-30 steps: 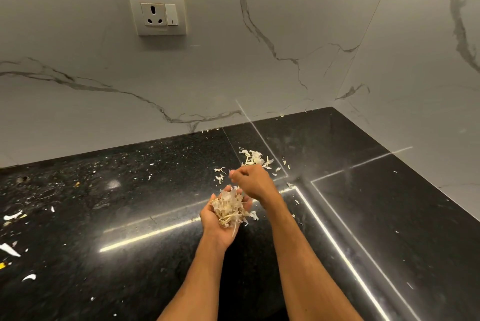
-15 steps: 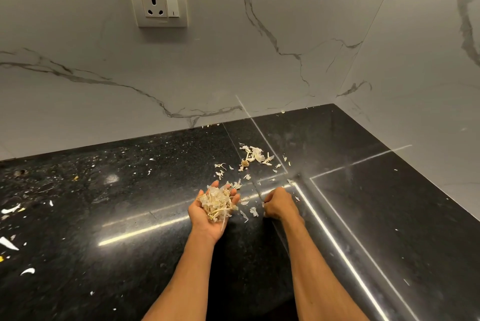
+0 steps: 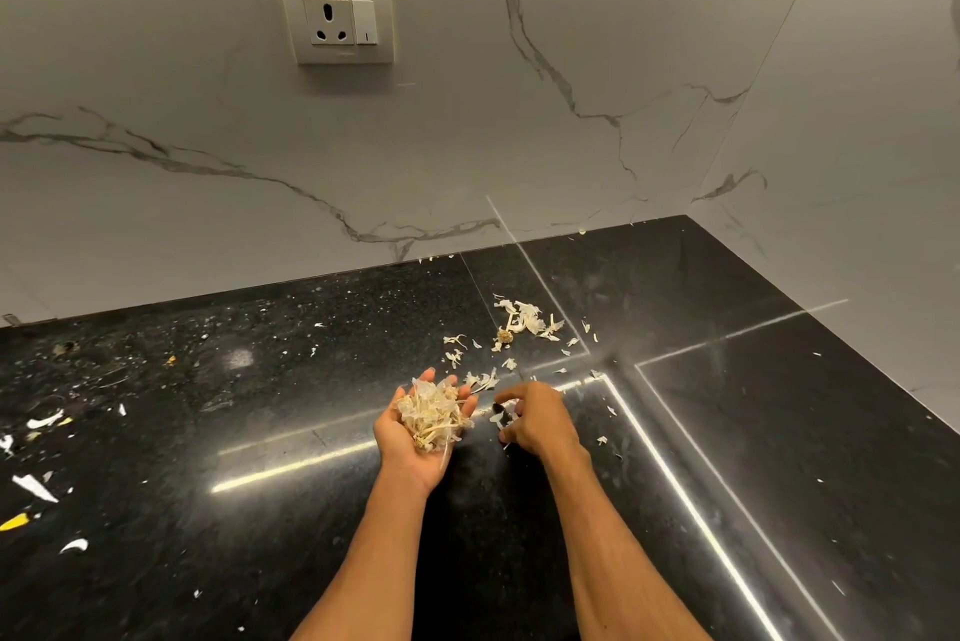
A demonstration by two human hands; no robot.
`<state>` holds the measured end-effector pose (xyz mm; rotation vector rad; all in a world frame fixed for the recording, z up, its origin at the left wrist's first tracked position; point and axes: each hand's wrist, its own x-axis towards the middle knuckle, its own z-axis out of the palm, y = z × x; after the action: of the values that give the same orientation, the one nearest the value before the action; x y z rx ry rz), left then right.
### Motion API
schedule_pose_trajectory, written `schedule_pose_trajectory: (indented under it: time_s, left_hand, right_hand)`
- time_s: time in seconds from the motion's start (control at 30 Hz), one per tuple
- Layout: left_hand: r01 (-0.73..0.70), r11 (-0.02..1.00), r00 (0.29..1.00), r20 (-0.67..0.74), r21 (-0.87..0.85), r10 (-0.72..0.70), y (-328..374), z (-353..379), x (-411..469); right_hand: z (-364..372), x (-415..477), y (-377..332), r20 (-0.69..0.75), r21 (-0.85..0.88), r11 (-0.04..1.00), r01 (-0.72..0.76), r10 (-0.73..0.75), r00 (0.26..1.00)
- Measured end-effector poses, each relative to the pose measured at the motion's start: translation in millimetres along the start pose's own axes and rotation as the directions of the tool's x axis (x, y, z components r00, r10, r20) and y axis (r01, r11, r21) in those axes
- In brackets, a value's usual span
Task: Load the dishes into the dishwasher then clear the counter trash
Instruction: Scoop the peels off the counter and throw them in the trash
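Black polished surface (image 3: 779, 458), marble corner. Left hand (image 3: 415, 432) cupped, palm up, cradling garlic peels (image 3: 431, 412); right hand (image 3: 535, 419) pinching scraps just beside. Loose peel cluster (image 3: 524, 321) lies above both, nearer right.

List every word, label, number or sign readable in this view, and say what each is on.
No words or numbers can be read.
Wall socket plate: a tiny mark low on the plate, too small to read.
Switch beside the socket: a short vertical line, no text.
Black counter, marble wall, peel scraps: no text.
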<state>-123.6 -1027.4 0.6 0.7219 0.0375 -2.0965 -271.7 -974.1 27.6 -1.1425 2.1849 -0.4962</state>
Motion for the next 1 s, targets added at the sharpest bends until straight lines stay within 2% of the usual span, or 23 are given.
schedule_pose_trajectory:
  time_s: [0.2, 0.33, 0.43, 0.47, 0.53, 0.6, 0.63, 0.7, 0.77, 0.87, 0.93, 1.0]
  left_hand:
    - [-0.001, 1.000, 1.000, -0.011, -0.006, 0.001, -3, 2, 2]
    - [0.004, 1.000, 1.000, -0.012, -0.025, -0.005, -6, 3, 1]
    - [0.000, 1.000, 1.000, -0.017, -0.020, -0.001, -6, 2, 0]
    - [0.000, 1.000, 1.000, -0.017, -0.016, 0.000, -6, 2, 0]
    - [-0.002, 1.000, 1.000, -0.031, 0.000, 0.003, -7, 1, -2]
    - [-0.006, 1.000, 0.999, -0.049, 0.007, 0.006, -8, -1, -3]
    - [-0.007, 1.000, 0.998, -0.057, 0.011, 0.008, -10, -2, -3]
    - [-0.012, 1.000, 0.996, -0.084, 0.022, 0.014, -12, -2, -1]
    - [-0.009, 0.999, 0.996, -0.086, 0.033, 0.012, -15, 1, -1]
    - [0.013, 0.999, 0.997, -0.075, 0.045, -0.010, -24, 9, -5]
    - [0.022, 0.998, 0.998, -0.067, 0.056, -0.018, -30, 12, -6]
    - [0.034, 0.998, 0.998, -0.061, 0.057, -0.030, -33, 12, -4]
  right_hand:
    - [-1, 8, -11, 0.060, -0.149, 0.986, 0.073, -0.065, 0.996]
    - [5, 11, -10, -0.012, -0.151, 0.988, 0.042, -0.045, 0.999]
    - [11, 19, -1, -0.131, -0.103, 0.994, -0.027, 0.013, 0.991]
    - [11, 22, 3, -0.142, -0.059, 0.996, -0.067, 0.058, 0.988]
    - [5, 22, 8, -0.069, 0.185, 0.970, -0.160, 0.175, 0.982]
    - [-8, 14, 7, 0.077, 0.477, 0.839, -0.262, 0.256, 0.963]
    - [-14, 12, 7, 0.122, 0.594, 0.756, -0.276, 0.254, 0.959]
    - [-26, 7, 4, 0.146, 0.722, 0.641, -0.261, 0.227, 0.963]
    - [-35, 2, -7, 0.152, 0.760, 0.610, -0.227, 0.172, 0.973]
    - [-37, 0, -26, 0.174, 0.734, 0.659, -0.167, 0.056, 0.983]
    - [-32, 2, -36, 0.138, 0.602, 0.794, -0.089, 0.006, 0.990]
    - [-27, 4, -41, 0.058, 0.391, 0.921, -0.007, -0.017, 0.998]
